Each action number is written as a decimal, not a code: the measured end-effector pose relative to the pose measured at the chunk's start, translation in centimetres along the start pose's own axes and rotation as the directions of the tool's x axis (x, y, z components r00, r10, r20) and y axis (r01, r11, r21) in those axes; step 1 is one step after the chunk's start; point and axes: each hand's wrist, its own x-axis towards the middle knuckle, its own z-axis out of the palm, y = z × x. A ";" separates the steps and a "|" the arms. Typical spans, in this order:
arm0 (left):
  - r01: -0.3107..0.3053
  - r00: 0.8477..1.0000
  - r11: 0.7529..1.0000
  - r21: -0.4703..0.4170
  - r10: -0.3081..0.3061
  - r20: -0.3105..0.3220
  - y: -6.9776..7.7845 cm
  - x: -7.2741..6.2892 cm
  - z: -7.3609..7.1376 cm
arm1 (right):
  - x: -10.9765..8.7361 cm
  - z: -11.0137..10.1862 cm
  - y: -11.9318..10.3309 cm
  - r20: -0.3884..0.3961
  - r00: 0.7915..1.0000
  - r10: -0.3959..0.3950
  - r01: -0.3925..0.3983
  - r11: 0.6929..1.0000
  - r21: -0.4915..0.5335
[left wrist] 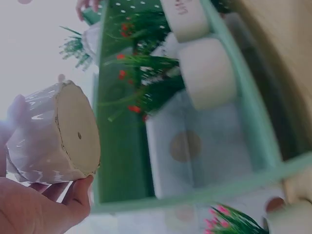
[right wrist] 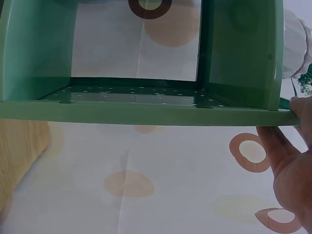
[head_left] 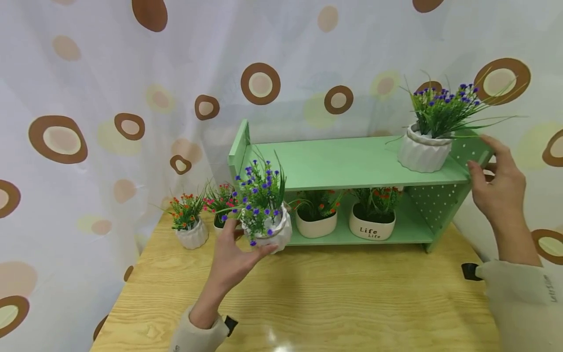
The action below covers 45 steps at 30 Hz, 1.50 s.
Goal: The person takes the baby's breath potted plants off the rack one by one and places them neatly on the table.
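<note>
My left hand (head_left: 233, 266) grips a white ribbed pot (head_left: 283, 232) of artificial purple flowers, raised before the left end of a green two-tier shelf (head_left: 325, 159). In the left wrist view, the pot's round base (left wrist: 80, 134) faces the camera, showing a small hole, with fingers curled under its side. My right hand (head_left: 503, 190) holds the front edge of the shelf's right side panel (right wrist: 170, 115), thumb on one side and fingers on the other. Close to it, a matching pot of purple flowers (head_left: 424, 151) stands on the right of the upper tier.
On the lower tier stand two cream pots with red flowers, a plain one (head_left: 316, 226) and one lettered "Life" (head_left: 373, 229). Left of the shelf, a white pot of orange flowers (head_left: 192, 235) and a pot of pink flowers (head_left: 222, 200) stand on the wooden table (head_left: 343, 293). A patterned curtain hangs behind.
</note>
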 end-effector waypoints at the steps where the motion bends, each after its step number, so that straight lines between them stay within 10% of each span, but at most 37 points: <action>1: 0.013 1.000 1.000 0.015 -0.013 -0.007 -0.4 -0.4 -0.4 | 0.0 0.0 0.0 0.002 1.000 -0.002 0.002 1.000 0.003; 14: 0.190 0.980 0.976 0.104 -0.182 -0.082 -5.9 -3.7 -3.3 | -0.1 -0.1 0.1 0.000 1.000 -0.017 0.017 1.000 -0.001; 45: 0.321 0.947 0.939 0.126 -0.317 -0.049 -12.3 -3.7 -6.2 | -0.1 0.0 0.1 0.000 1.000 -0.001 0.001 1.000 -0.002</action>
